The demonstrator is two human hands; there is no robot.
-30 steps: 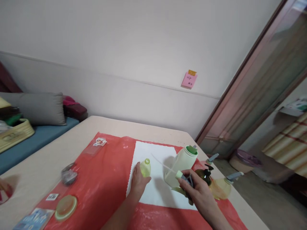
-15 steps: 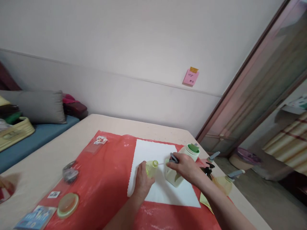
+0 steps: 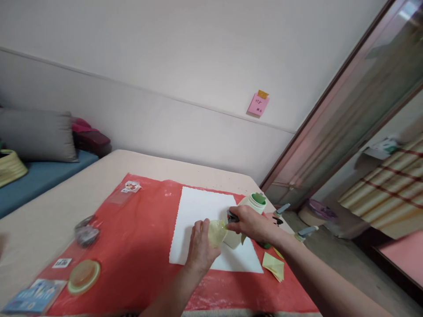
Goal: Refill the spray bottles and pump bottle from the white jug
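Observation:
My left hand (image 3: 202,248) is wrapped round a small see-through yellow bottle (image 3: 217,234), tilted with its neck towards the right. My right hand (image 3: 251,222) grips a grey pump head (image 3: 232,216) against the bottle's mouth. The pump's thin tube is not visible now. Partly hidden behind my hands, a pale green container (image 3: 233,240) stands on a white scallop-edged sheet (image 3: 194,207). Just beyond my right hand is a pale jar (image 3: 245,201) with something green in its mouth.
A red plastic cover (image 3: 142,246) lies under the sheet on the table (image 3: 125,165). On the left are a round lid (image 3: 84,276), a blue packet (image 3: 35,297) and a dark wrapped item (image 3: 86,231). At the right are pump bottles with grey tops (image 3: 307,231) and a folded yellow cloth (image 3: 273,266).
The pump head has moved left to the bottle's mouth, and its tube, seen between them before, is out of sight. The bottle has tipped to the right. The whole view has shifted.

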